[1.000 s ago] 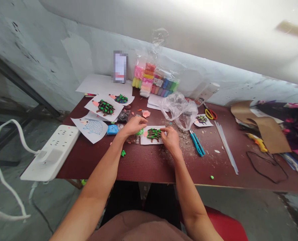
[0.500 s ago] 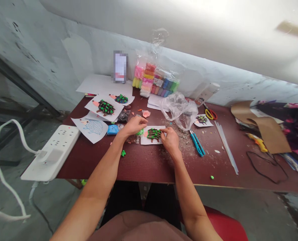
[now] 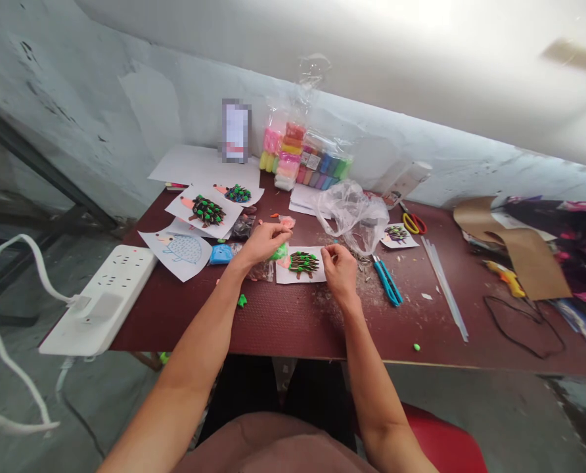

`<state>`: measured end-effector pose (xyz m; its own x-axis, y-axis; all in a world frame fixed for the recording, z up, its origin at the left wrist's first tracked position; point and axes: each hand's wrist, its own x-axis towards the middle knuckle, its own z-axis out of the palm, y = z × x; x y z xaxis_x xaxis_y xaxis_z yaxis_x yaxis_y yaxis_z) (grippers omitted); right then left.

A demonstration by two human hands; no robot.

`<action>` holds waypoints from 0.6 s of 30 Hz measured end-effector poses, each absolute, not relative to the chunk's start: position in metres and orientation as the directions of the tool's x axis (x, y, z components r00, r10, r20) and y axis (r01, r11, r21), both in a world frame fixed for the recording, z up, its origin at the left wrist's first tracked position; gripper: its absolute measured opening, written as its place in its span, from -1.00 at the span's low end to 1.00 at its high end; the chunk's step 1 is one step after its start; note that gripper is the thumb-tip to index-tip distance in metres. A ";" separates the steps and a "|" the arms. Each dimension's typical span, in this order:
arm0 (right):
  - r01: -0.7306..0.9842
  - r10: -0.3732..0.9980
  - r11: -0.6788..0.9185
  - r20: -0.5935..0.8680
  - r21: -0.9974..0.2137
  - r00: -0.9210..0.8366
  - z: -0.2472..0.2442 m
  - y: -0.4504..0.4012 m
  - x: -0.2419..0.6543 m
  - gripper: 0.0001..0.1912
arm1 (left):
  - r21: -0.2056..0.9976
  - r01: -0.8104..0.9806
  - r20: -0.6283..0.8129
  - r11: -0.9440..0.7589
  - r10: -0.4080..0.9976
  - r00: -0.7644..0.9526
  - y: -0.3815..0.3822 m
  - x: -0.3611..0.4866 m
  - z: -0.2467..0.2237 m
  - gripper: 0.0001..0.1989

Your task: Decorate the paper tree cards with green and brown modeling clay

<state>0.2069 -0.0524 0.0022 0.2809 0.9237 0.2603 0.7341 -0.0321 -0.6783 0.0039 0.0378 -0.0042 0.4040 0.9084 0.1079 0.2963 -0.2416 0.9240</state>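
Note:
A small white card (image 3: 315, 277) lies on the dark red table (image 3: 283, 328), bearing a hedgehog figure (image 3: 303, 263) with a pink face, brown spines and green dots. My left hand (image 3: 268, 242) is closed in a pinch over light green clay (image 3: 280, 251), left of the card; the clay sits under its fingers. At the card's right edge, my right hand (image 3: 340, 268) has its fingertips pressed together, and what they hold, if anything, is too small to make out. A green clay star (image 3: 242, 300) rests nearer the table's front.
Finished hedgehog cards (image 3: 207, 210) and a blue drawing (image 3: 182, 248) lie left. Behind are clay packs (image 3: 307, 157) and a plastic bag (image 3: 352, 213). Rightward are teal-handled cutters (image 3: 387, 282), scissors (image 3: 414, 223), clear sticks (image 3: 445, 289) and a yellow glue gun (image 3: 507, 279). A power strip (image 3: 120, 276) stands left.
My right hand has moved right, off the hedgehog's spines to the card's edge. My left hand has shifted slightly right and up over the green clay.

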 end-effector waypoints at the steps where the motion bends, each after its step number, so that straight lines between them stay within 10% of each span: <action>1: 0.690 0.932 -0.004 0.247 -0.724 0.265 0.004 -0.052 0.205 -0.72 | 0.935 0.265 0.117 -0.237 0.908 0.401 0.037 0.005 -0.004 -0.69; 7: 0.437 0.978 0.119 0.180 -0.892 0.103 0.016 -0.057 0.181 -0.74 | 0.962 0.133 0.162 -0.238 0.890 0.426 0.033 0.012 -0.001 -0.69; 18: 0.492 0.972 0.170 0.227 -0.854 0.057 0.017 -0.061 0.167 -0.85 | 0.946 0.137 0.213 -0.293 0.882 0.420 0.034 0.021 -0.010 -0.71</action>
<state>0.1668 -0.0610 0.0169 0.0566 0.9724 0.2265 0.4922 0.1702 -0.8537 0.0213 0.0336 -0.0102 0.4196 0.8824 0.2127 0.1371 -0.2932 0.9462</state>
